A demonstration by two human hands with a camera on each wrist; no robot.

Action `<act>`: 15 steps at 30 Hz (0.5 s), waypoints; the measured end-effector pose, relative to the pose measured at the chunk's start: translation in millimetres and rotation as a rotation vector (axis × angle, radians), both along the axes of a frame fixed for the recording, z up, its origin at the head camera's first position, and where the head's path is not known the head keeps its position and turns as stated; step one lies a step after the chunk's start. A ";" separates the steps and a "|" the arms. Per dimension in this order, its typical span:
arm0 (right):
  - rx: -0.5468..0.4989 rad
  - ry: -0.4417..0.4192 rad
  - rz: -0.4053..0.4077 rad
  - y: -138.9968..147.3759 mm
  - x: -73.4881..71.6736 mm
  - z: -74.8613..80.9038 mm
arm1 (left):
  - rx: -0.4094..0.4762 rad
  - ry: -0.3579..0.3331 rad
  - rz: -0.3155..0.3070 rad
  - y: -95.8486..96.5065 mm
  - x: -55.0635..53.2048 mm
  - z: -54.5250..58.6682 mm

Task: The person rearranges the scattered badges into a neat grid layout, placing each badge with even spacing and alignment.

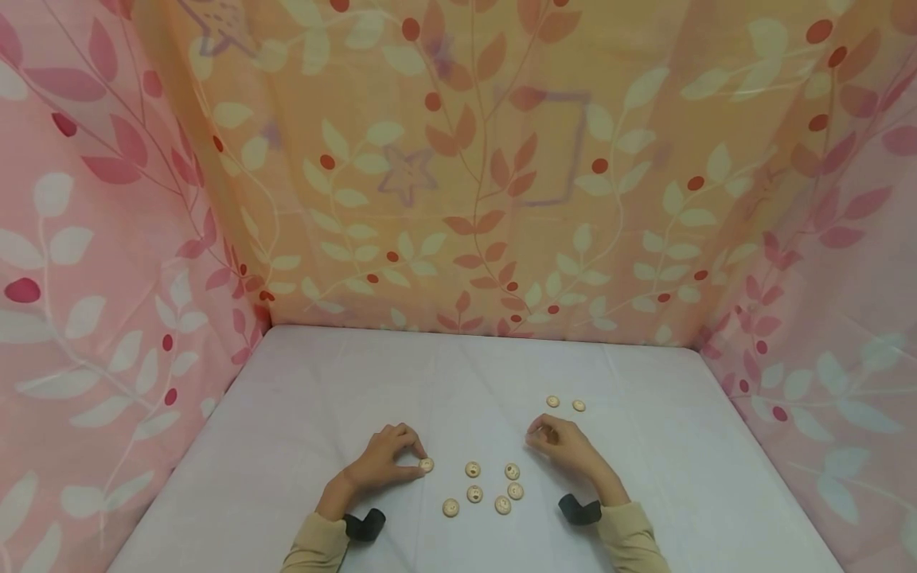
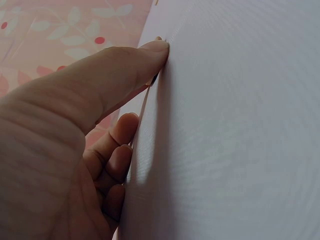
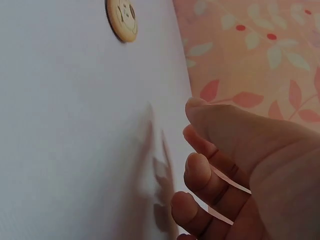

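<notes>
My left hand (image 1: 383, 460) pinches a small round wooden disc (image 1: 426, 465) between thumb and forefinger, at the tabletop. In the left wrist view the thumb (image 2: 145, 55) hides most of that disc, and the other fingers are bent. My right hand (image 1: 566, 447) is held just over the table with loosely bent fingers and nothing in them; its shadow falls on the cloth in the right wrist view. Between the hands lie several more discs (image 1: 474, 494) with dark markings. One disc in the right wrist view (image 3: 122, 20) has a face drawn on it.
Beyond the right hand, two discs (image 1: 552, 401) lie side by side. A white cloth covers the table (image 1: 344, 374). Patterned curtains (image 1: 473, 239) close it in at the back and on both sides. Each wrist wears a black mount (image 1: 365, 525).
</notes>
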State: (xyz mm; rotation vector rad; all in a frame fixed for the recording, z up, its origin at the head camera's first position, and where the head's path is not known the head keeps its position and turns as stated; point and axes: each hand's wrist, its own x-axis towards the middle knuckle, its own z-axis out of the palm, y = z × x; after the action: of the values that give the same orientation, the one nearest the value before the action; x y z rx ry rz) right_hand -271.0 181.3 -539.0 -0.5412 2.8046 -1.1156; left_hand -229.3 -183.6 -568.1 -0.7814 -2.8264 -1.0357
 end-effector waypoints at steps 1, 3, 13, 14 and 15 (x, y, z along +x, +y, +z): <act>-0.004 -0.001 0.005 -1.4 1.1 0.3 | -0.001 -0.001 0.000 0.0 0.1 0.1; 0.000 -0.005 0.019 -3.8 2.7 -0.2 | -0.003 -0.001 0.001 0.1 0.3 0.0; 0.022 -0.008 0.092 -11.6 9.5 -1.8 | -0.001 -0.006 -0.001 0.5 -0.2 -0.3; 0.021 -0.004 0.101 -12.3 10.0 -1.4 | -0.003 -0.007 -0.001 0.5 -0.1 -0.3; 0.021 0.000 0.110 -13.1 10.4 -1.2 | -0.004 -0.007 -0.001 0.5 0.1 0.0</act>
State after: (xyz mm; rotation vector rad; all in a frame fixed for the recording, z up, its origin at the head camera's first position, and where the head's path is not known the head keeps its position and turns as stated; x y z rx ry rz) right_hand -260.6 168.2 -540.2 -0.6842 2.7453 -1.0645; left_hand -229.2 -183.1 -568.1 -0.7808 -2.8353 -1.0349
